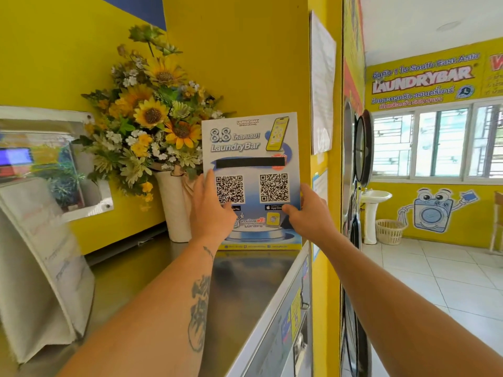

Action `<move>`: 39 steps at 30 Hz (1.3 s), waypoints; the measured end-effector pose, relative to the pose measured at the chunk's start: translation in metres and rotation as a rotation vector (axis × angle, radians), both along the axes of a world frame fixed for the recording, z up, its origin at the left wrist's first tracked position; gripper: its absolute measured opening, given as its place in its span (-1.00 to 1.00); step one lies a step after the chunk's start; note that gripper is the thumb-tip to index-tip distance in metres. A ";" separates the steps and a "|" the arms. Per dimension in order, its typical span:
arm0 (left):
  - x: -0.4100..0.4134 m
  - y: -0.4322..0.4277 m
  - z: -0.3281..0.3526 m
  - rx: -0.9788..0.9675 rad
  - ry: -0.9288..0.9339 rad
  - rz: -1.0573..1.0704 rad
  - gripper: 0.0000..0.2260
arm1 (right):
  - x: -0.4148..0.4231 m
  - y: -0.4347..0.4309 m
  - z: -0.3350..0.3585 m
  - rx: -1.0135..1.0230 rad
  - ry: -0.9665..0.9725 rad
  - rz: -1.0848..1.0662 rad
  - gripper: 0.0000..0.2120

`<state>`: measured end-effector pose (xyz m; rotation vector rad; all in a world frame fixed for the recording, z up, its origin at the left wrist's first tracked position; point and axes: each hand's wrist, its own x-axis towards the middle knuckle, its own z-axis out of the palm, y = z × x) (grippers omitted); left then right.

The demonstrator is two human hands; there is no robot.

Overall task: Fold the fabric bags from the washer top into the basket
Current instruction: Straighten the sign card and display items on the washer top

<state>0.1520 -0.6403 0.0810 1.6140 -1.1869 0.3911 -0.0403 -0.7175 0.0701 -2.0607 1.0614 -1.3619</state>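
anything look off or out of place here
Both hands, left and right, are on a QR-code poster standing on the washer top against the yellow wall, not on any fabric bag. A black bar covers one line of the poster. Nothing looks spilled or damaged; the flower vase stands upright.

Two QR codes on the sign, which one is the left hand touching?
The left QR code: the left hand overlaps its lower left corner. The right QR code is uncovered; the right hand grips the sign below it.
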 end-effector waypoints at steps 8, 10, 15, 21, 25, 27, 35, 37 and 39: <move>-0.001 0.015 -0.009 -0.008 -0.067 0.035 -0.38 | 0.002 0.003 -0.005 0.013 -0.040 -0.004 -0.64; -0.001 0.019 -0.009 0.018 -0.068 0.038 -0.38 | 0.003 0.005 -0.006 0.018 -0.050 0.004 -0.65; -0.001 0.040 -0.003 0.082 -0.089 0.058 -0.44 | -0.002 0.020 -0.005 0.025 -0.075 0.024 -0.56; 0.002 0.104 0.020 -0.026 -0.217 0.044 -0.64 | -0.003 0.064 0.020 -0.266 -0.094 -0.134 -0.42; 0.009 0.162 0.033 -0.122 -0.314 0.067 -0.69 | 0.029 0.106 0.040 -0.323 -0.088 0.038 -0.50; 0.015 0.190 0.038 -0.170 -0.397 0.093 -0.70 | 0.054 0.123 0.047 -0.251 -0.031 0.150 -0.50; 0.047 0.255 0.039 -0.219 -0.289 0.551 -0.50 | 0.155 0.181 0.044 0.238 0.083 0.628 -0.55; 0.056 0.256 0.032 -0.157 -0.141 0.612 -0.36 | 0.176 0.188 0.044 0.312 0.117 0.660 -0.55; 0.063 0.253 0.026 -0.082 -0.007 0.614 -0.27 | 0.193 0.192 0.042 0.373 0.147 0.695 -0.53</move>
